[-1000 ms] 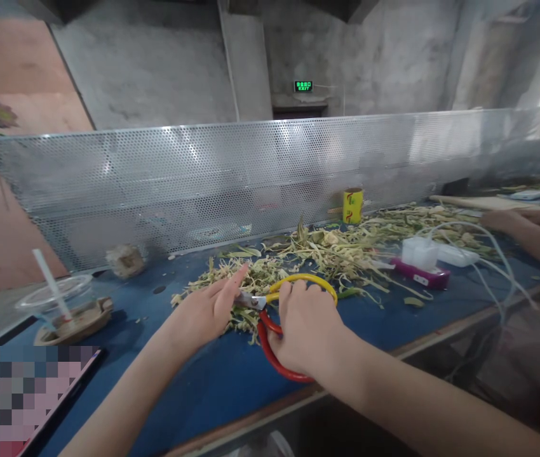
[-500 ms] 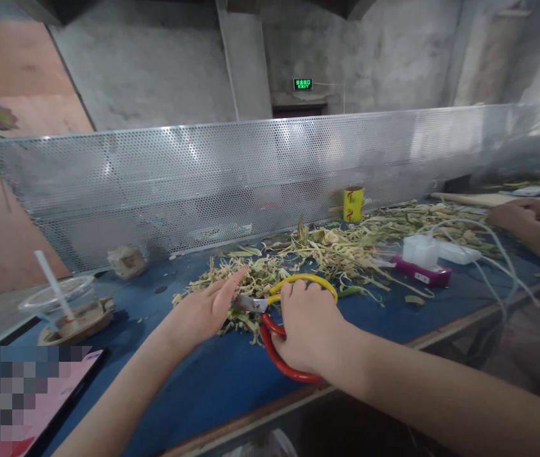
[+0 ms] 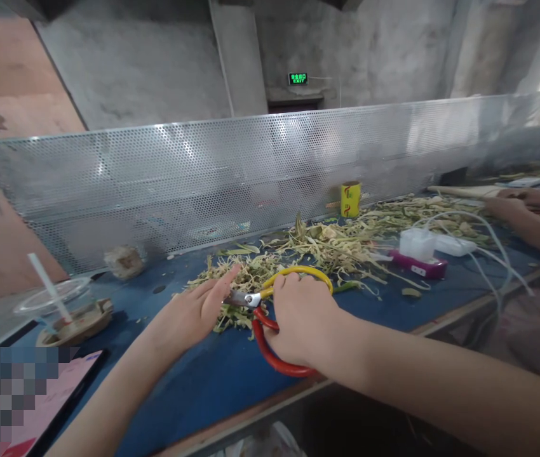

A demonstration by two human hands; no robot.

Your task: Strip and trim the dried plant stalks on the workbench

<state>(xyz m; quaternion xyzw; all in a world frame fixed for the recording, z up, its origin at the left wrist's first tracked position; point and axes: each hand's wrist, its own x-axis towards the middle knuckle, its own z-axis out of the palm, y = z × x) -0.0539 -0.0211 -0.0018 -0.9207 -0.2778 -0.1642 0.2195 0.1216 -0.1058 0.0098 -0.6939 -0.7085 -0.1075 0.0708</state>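
Gripping the large scissors (image 3: 252,299), with one yellow loop handle, one red loop handle and silver metal blades, our right hand (image 3: 301,317) is closed around the loops. Just left of the scissors we have our left hand (image 3: 197,312), one digit pointing straight toward the upper right; the blade tips disappear beside it, and we cannot tell whether its other fingers hold anything. Under and beyond the scissors we see a loose heap of pale yellow-green plant strips (image 3: 327,244) spread over the blue tabletop (image 3: 194,387). Beyond the scissors and to their right stands a yellow printed cylindrical can (image 3: 351,200); farther right of them lies a purple power strip (image 3: 429,271) bearing white plugs (image 3: 417,244). Well left of the scissors we see a clear plastic cup (image 3: 77,301) with a white straw. Far right of the scissors are another person's hands (image 3: 508,206).
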